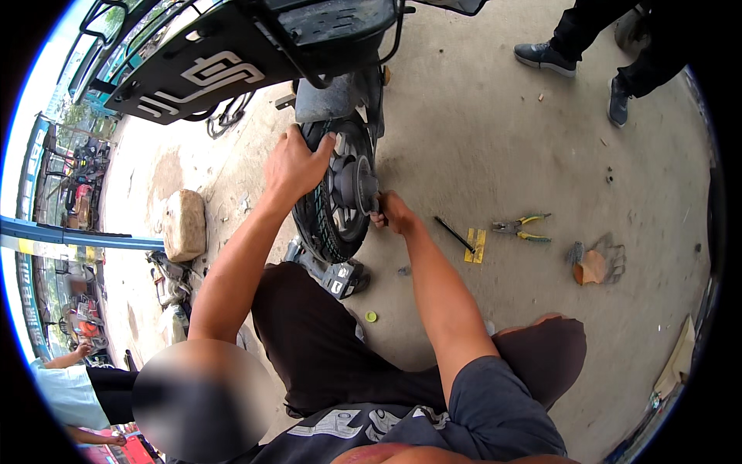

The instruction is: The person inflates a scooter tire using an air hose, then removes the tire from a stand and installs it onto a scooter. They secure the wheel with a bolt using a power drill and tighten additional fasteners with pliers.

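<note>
My left hand (297, 166) grips the upper left of a black tyre (317, 224) on a scooter's wheel, thumb near the spokes. The wheel has a dark round hub (352, 182). My right hand (390, 210) is closed at the hub's right side; what its fingers hold is hidden. Below the wheel lies a black and grey cordless power tool (344, 280). On the ground to the right are a black rod (452, 232), yellow strips (475, 247), yellow-handled pliers (522, 230) and an orange-and-grey glove (599, 263).
The scooter's black rack (325, 39) overhangs the wheel. A person's dark-shoed foot (541, 60) is at upper right, another person in a pale shirt (66, 394) at lower left. A stone block (184, 224) sits left of me, a small green cap (371, 316) near my legs.
</note>
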### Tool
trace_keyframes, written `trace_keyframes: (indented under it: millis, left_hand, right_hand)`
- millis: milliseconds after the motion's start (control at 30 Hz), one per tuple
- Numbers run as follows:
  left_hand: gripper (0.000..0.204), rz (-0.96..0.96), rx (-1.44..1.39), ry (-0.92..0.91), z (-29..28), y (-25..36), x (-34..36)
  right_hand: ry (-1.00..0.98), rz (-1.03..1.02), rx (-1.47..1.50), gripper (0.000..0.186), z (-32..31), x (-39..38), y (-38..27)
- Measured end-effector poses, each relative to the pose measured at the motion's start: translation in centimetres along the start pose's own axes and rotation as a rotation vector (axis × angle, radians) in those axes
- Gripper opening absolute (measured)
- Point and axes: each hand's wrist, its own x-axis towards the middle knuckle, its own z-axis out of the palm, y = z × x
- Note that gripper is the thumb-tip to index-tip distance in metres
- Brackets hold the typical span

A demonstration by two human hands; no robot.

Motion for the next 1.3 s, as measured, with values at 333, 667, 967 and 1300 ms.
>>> trace_keyframes:
  millis: [333, 667, 967, 1300]
  left_hand:
    - [0.071, 0.030, 0.024, 0.016, -0.1, 0.3, 0.8]
    - [0.069, 0.012, -0.020, -0.013, -0.4, 0.3, 2.3]
    - [0.068, 0.029, -0.115, 0.067, 0.4, -0.3, 2.1]
    - [0.073, 0.016, -0.680, -0.159, 1.7, -4.2, 1.9]
  right_hand:
    - [0.020, -0.019, -0.047, 0.018, -0.5, 0.7, 0.0]
    - [0.008, 0.037, 0.075, 0.021, 0.0, 1.4, -0.3]
    - [0.110, 0.045, 0.145, 0.026, 1.1, 1.6, 0.1]
    - [0.155, 0.100, 0.243, 0.031, 1.9, 1.6, -0.2]
